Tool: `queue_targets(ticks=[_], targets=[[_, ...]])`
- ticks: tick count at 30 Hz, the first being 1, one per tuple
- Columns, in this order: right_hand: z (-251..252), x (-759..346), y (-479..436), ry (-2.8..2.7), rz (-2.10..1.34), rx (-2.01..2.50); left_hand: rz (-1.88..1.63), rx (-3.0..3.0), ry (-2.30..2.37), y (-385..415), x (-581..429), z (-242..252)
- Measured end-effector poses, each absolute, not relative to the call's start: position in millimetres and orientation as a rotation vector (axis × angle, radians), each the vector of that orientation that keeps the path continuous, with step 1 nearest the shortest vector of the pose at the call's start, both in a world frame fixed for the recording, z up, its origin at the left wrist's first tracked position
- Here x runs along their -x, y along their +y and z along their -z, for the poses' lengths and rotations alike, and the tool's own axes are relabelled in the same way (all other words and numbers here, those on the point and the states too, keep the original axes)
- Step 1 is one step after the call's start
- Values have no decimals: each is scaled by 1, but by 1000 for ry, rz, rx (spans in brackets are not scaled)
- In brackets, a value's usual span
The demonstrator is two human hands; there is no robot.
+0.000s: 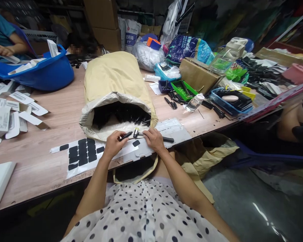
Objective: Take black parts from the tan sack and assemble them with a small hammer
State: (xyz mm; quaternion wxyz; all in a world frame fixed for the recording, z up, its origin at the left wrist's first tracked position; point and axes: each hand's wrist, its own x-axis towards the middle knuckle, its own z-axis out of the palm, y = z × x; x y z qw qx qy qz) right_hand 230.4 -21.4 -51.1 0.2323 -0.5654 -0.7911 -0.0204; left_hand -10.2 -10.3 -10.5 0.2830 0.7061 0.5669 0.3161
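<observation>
near the centre of the frame, a black piece [126, 135] is gripped between the fingers of the left hand [113, 144], its far end pointed toward the right. a hammer [135, 133] is grasped by the fingers of the right hand [153, 138], the neck being pinched close behind the silver head, while the black handle is stretched out to the right. the piece's tip is seen just beside the hammer head; whether they are touching cannot be told.

both are held before the open mouth of a tan sack [113, 72], in which black parts [138, 118] are heaped. a grey board [178, 129] is laid on the bench [47, 154] under the handle. at centre left, black stickers [83, 151] are set in rows on a white sheet [74, 172], and a single one is seen between the hands.

white boxes [21, 97] are strewn at the left edge, below a blue basin [53, 76]. at upper right, a green tray [178, 93], a clear bottle [195, 102] and a carton [197, 75] are placed. a co-worker's hand [5, 50] is seen at upper left.
</observation>
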Motion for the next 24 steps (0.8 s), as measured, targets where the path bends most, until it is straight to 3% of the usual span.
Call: queue_targets(ticks=[10, 19, 24], targets=[[47, -235, -25, -2119, 54, 1501, -789, -1912, 1408, -31, 5, 37], [31, -210, -62, -1909, -303, 1318, -882, -1786, 1395, -31, 4, 38], [26, -198, -69, -1908, -299, 1271, -891, -1745, 1409, -29, 1, 38]])
